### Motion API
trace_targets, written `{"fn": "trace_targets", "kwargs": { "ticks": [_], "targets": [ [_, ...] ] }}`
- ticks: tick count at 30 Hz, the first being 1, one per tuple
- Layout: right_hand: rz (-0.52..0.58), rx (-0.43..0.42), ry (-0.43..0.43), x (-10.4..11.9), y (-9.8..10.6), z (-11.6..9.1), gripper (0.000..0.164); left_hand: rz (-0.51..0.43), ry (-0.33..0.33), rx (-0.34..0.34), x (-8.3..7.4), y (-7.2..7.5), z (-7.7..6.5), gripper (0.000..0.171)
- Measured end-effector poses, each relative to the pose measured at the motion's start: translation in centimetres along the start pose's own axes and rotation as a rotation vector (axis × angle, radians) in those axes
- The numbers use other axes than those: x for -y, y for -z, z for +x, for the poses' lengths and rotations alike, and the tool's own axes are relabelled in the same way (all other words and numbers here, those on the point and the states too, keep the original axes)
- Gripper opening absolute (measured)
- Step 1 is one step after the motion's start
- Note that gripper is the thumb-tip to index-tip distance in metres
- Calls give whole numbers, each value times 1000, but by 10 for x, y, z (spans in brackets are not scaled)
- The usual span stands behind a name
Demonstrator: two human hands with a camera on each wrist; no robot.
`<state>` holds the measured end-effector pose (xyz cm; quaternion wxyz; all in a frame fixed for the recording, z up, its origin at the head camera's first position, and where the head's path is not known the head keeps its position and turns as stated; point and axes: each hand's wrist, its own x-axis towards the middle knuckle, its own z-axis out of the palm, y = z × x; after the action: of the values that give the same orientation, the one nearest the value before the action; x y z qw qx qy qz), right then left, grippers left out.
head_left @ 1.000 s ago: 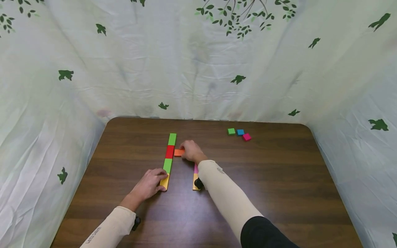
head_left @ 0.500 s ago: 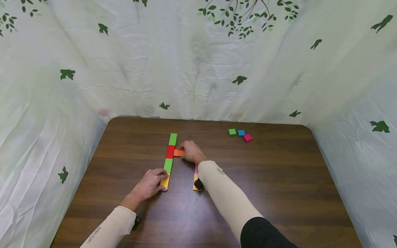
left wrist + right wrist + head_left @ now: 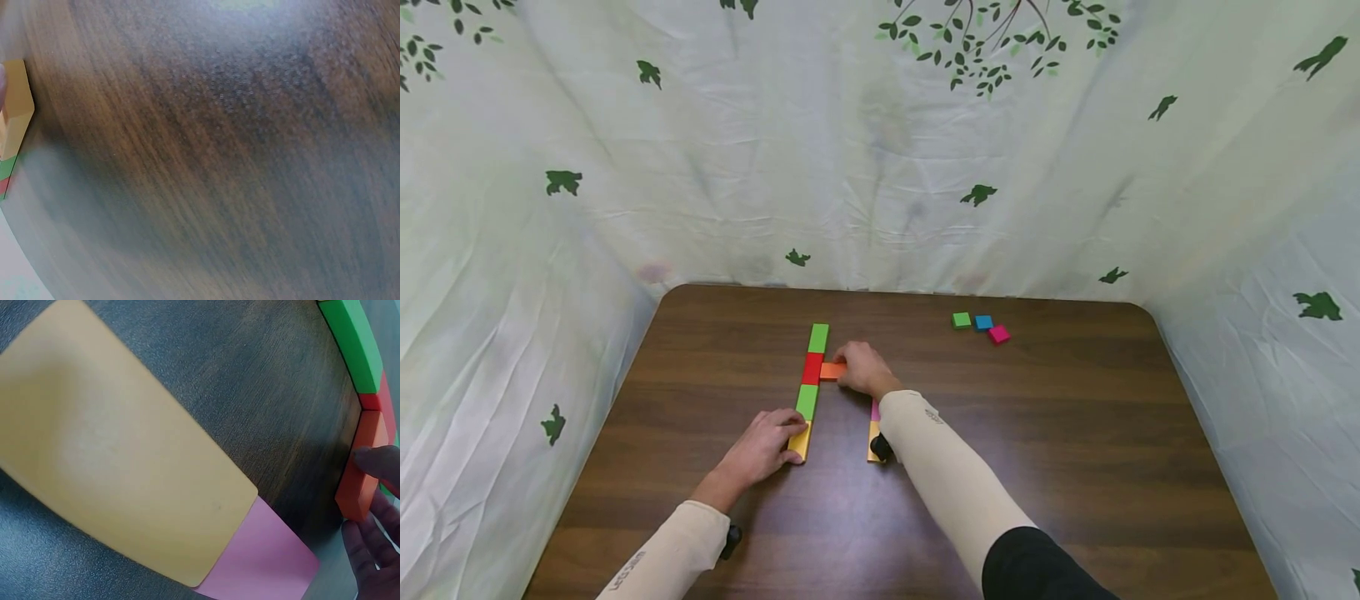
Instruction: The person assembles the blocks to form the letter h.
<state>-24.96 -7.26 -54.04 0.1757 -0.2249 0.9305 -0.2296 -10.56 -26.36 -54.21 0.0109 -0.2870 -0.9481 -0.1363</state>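
In the head view, the left hand [image 3: 762,446] grips the yellow block [image 3: 800,442]; the right hand [image 3: 867,368] pinches the orange block [image 3: 830,372], hiding its right end. The right sleeve [image 3: 951,467] partly covers the pink block [image 3: 875,409]. Left wrist: the yellow block is cut off, barely a fingertip showing. Right wrist: the orange block touches the red block [image 3: 372,401].

Yellow block [image 3: 20,103] touching green block [image 3: 7,167], wood-grain table [image 3: 206,156]
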Motion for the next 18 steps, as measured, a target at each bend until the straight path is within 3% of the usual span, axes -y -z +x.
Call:
{"fn": "trace_targets", "kwargs": {
  "ticks": [18],
  "targets": [
    [1,17,-11,1,-3,0,31,0,-4,-9,1,-1,-1,50]
  ]
}}
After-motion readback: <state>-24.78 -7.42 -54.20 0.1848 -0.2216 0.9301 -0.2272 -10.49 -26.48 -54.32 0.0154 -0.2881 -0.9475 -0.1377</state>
